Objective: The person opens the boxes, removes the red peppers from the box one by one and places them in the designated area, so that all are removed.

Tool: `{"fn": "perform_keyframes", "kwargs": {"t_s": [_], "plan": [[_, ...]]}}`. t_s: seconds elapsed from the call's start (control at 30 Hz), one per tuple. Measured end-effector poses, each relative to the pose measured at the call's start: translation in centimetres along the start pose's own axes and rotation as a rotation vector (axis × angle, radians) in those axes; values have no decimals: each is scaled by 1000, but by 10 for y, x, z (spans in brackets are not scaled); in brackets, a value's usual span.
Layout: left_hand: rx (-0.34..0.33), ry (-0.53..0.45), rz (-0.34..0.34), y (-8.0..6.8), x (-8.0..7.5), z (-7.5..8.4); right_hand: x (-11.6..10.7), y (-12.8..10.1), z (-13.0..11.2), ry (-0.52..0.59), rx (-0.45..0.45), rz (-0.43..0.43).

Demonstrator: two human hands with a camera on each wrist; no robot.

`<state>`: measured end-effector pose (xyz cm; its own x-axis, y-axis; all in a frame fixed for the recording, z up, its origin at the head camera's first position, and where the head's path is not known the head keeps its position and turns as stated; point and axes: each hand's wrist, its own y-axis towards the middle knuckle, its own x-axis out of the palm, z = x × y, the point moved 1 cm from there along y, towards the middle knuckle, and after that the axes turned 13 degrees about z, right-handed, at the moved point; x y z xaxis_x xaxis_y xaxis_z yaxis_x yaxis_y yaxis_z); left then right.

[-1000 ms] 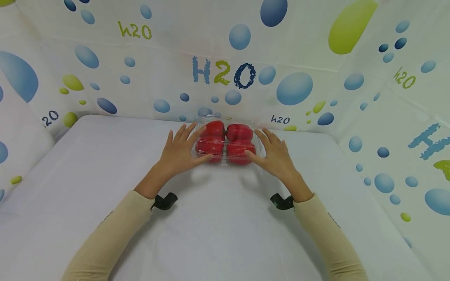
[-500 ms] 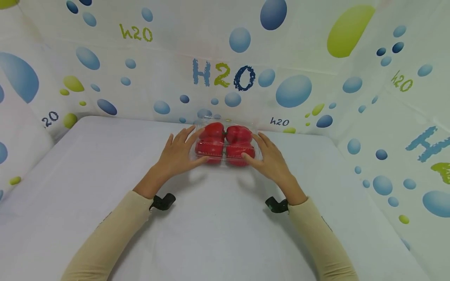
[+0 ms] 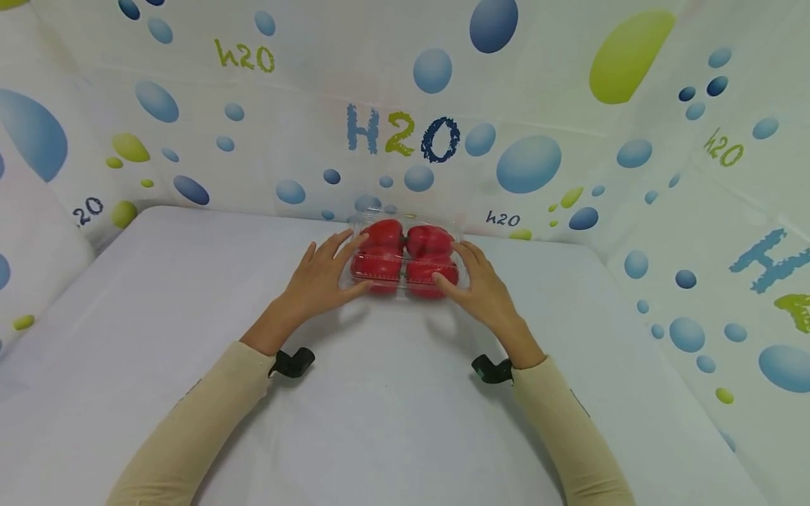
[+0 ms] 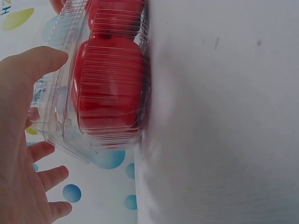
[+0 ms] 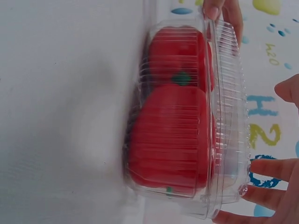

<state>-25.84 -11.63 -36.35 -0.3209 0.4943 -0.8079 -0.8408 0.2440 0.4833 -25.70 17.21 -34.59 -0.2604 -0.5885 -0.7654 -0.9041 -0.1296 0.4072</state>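
Both hands bracket the clear ribbed plastic clamshell box (image 3: 405, 258) of red peppers (image 3: 405, 256): left hand (image 3: 319, 274) and right hand (image 3: 482, 287), fingers spread nearly straight, touch its ends. Box sits on the white table (image 3: 380, 393), near the bubble-print backdrop (image 3: 405, 133). Wrist views show thumbs reaching over the lid; head view doesn't.
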Motion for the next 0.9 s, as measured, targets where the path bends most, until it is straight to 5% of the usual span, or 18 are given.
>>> {"fn": "perform_keyframes", "kwargs": {"t_s": [0.9], "plan": [[-48,-147,41,-2,10,-8,22,-3,14,16,-32,108]]}}
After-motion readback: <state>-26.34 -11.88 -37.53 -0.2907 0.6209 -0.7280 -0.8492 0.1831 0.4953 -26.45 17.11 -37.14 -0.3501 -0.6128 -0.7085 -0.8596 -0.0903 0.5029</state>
